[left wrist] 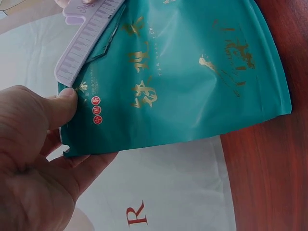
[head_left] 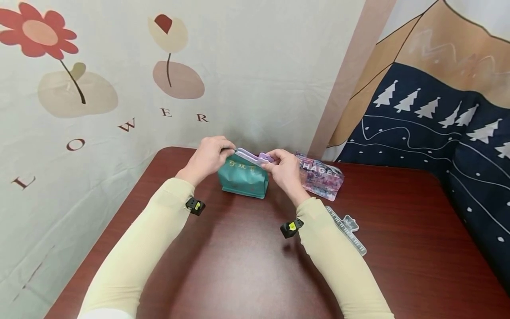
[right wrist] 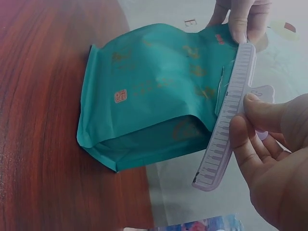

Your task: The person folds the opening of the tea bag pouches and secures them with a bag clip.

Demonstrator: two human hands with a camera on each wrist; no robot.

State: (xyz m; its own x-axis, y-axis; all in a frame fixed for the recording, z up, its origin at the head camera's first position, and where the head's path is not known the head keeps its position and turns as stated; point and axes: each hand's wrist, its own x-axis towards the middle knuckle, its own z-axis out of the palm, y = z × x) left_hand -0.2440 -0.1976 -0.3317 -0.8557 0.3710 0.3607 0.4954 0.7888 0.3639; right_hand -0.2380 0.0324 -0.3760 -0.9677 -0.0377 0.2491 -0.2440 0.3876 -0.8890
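Observation:
A teal tea bag [head_left: 244,182] with gold characters stands upright near the back of the table. My left hand [head_left: 211,156] pinches its top corner, thumb on the front face in the left wrist view, where a small notch shows in the bag's edge. Along the bag's top lies a lilac sealing clip [right wrist: 225,120] with a piano-key pattern. My right hand [right wrist: 274,144] pinches the clip's handle between thumb and fingers. One end of the clip reaches my left thumb; its other end sticks out past the bag's side. The clip's back jaw is mostly hidden.
A pink and purple patterned pouch [head_left: 322,177] lies to the right of the bag. Nearer, beside my right forearm, a clear ruler-like clip [head_left: 346,228] rests on the brown table [head_left: 239,261]. A printed curtain [head_left: 255,88] hangs close behind.

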